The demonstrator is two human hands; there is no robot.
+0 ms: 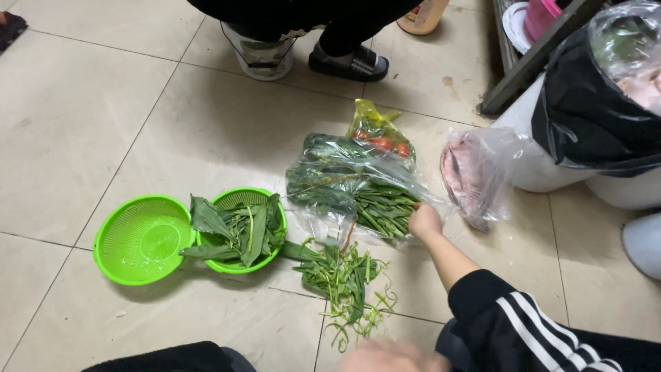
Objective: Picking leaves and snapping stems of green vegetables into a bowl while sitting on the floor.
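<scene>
Right hand (424, 220) reaches forward from a black sleeve with white stripes (530, 324) into the mouth of a clear plastic bag (330, 172) lying on the tiled floor (103, 103). The fist is curled narrow around the cut ends of a bundle of green stems (384, 207) that stick out of the bag toward the near side; it looks closed on a few stems, though how many I cannot tell.

Left hand (392, 357) sits at the near edge of the view, blurred and cut off. Cannot tell whether it is open or holds anything.

Around the hands:
- Left of the bag, two bright green plastic colanders side by side, rims touching. The left colander (141, 238) is bare; the right colander (237, 231) holds long green leaves.
- Near side of the bag, a loose heap of trimmed stems and leaf scraps (344, 282) on the tiles.
- Far end of the bag, a yellow bag with red tomatoes (379, 134).
- Right of it, a clear bag with something pink (471, 176), against a white bin lined in black (585, 117).
- Far side, another person's sandalled foot (350, 63) beside a small metal bucket (261, 55).

Judgement on doing this well: grip the stems low at the cut ends and draw them straight out along the bag's length, so leaves do not snag and tear on the plastic. A small pinch comes free more cleanly than a full fistful. The other hand would do well pinning the bag flat.
</scene>
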